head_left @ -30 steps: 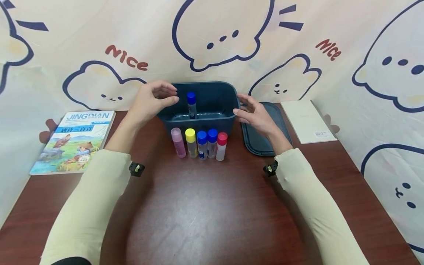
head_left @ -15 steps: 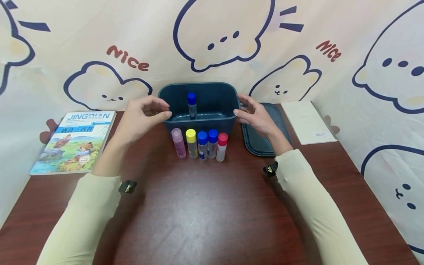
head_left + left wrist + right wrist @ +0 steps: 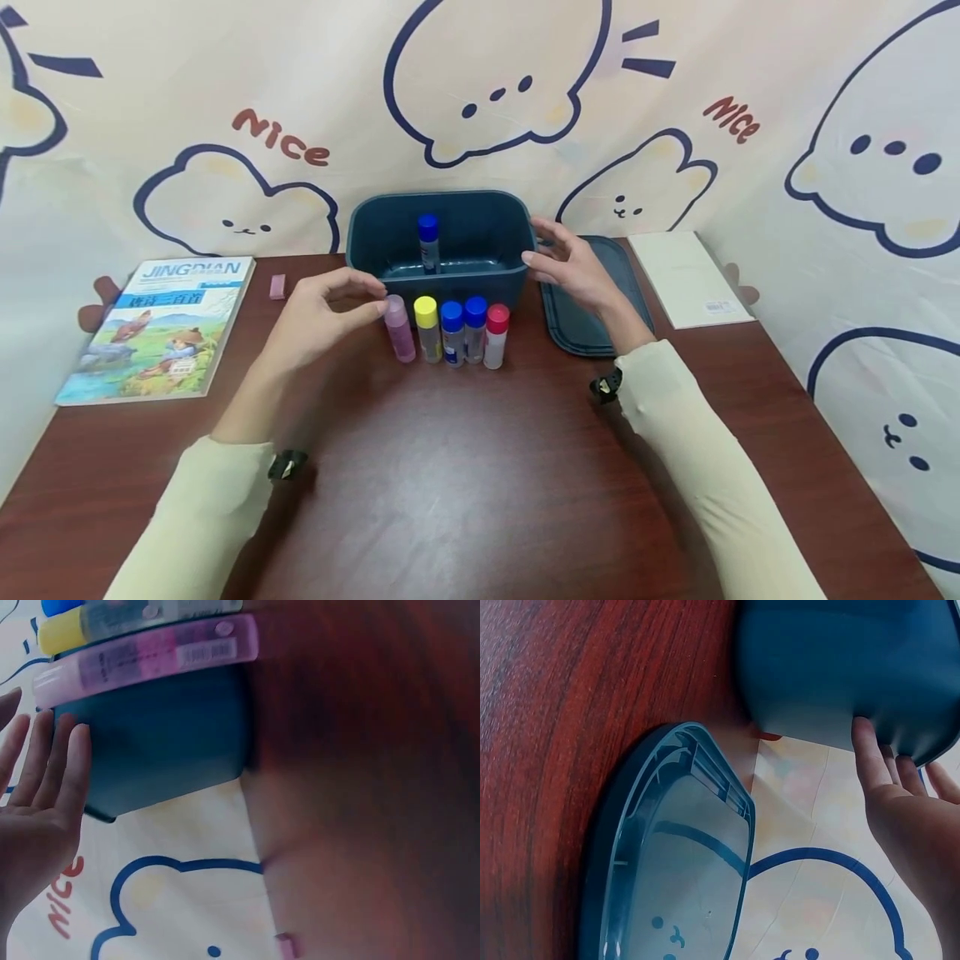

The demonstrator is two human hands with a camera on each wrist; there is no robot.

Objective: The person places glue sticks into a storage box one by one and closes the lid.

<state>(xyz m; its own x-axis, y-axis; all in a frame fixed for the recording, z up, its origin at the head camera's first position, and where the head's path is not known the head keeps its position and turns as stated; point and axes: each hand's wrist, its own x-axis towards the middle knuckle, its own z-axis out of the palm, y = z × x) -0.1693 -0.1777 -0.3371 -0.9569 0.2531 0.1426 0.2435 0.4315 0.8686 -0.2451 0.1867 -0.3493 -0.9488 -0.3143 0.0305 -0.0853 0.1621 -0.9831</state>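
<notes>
A dark teal storage box (image 3: 457,292) stands at the back of the table, with one blue-capped tube (image 3: 428,243) upright inside. My right hand (image 3: 573,271) holds its right side, thumb at the rim and fingers along the outer wall (image 3: 840,682). In front of the box stand several capped tubes in a row, like glue sticks: pink (image 3: 401,333), yellow-capped (image 3: 428,329), two blue-capped (image 3: 453,333), and red-capped (image 3: 496,337). My left hand (image 3: 322,317) reaches to the pink one's cap; in the left wrist view its loosely extended fingers (image 3: 75,757) lie right beside that cap.
A teal lid (image 3: 592,312) lies right of the box, partly under my right forearm. Farther right is a pale notebook (image 3: 690,279). At left lie an illustrated book (image 3: 157,333) and a small pink block (image 3: 277,287). A printed cloth backdrop (image 3: 480,50) rises behind.
My left hand has moved from above the box's left rim down and toward me, reaching the pink tube's cap. The small pink block has come into view. My right hand stays on the box.
</notes>
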